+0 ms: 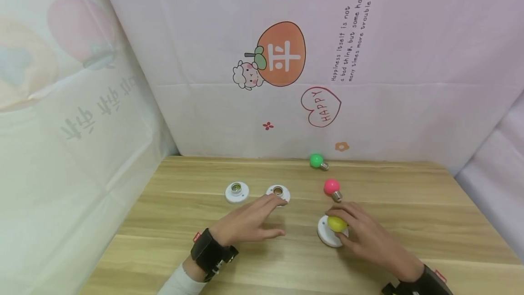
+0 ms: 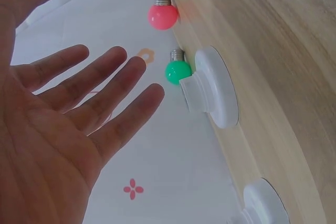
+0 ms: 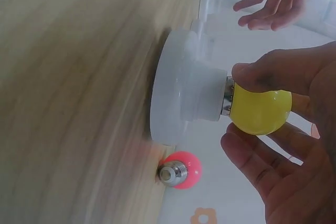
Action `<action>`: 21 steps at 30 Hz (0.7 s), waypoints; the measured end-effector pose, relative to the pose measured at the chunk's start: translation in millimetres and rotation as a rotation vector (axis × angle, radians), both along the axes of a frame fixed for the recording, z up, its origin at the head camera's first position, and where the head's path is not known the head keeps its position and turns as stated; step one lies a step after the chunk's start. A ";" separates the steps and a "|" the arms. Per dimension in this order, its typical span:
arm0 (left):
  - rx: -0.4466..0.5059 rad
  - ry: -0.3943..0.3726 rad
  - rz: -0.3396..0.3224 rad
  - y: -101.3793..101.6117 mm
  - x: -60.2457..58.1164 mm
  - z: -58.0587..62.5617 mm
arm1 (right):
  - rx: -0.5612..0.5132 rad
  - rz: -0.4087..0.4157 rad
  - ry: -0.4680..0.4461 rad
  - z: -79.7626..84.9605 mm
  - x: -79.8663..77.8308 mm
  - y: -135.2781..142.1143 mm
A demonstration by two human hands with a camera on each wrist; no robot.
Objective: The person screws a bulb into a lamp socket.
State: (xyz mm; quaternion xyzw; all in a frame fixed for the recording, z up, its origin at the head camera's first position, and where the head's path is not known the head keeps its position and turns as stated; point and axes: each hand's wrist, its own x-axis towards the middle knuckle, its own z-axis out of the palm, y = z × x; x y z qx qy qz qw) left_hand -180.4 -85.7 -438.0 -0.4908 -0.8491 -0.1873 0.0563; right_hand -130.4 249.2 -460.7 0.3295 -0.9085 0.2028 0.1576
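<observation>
A yellow light bulb [image 3: 262, 109] sits in the mouth of a white round lamp socket [image 3: 202, 90], a strip of its metal base showing above the rim. My right hand [image 1: 364, 238] pinches that bulb between thumb and fingers; the socket's base lies flat on the table. My left hand [image 1: 251, 222] hovers over the table with straight, spread fingers and holds nothing. Just beyond its fingertips is a second white socket [image 1: 278, 191], partly covered by them in the head view. A third socket [image 1: 236, 192] stands farther left, its mouth facing up.
A pink bulb [image 1: 332, 188] lies on the wooden table [image 1: 184, 222] just beyond the right hand. Farther back, near the rear edge, rests a green bulb [image 1: 317, 160]. A printed white cloth [image 1: 204, 81] hangs behind the table, with more cloth at both sides.
</observation>
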 end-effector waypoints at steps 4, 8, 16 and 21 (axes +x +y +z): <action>-0.001 -0.005 0.001 -1.0 0.0 1.1 | 0.009 -0.026 -0.016 -1.1 1.2 -0.6; 0.000 -0.007 -0.004 -1.3 -0.1 1.5 | 0.011 -0.031 -0.015 -2.3 1.3 -0.8; -0.014 -0.014 0.008 -1.6 -0.3 0.8 | 0.012 -0.016 0.011 -2.9 0.9 -1.9; -0.007 -0.003 0.005 -1.1 -0.3 1.0 | 0.023 -0.015 0.019 -1.5 1.6 -1.1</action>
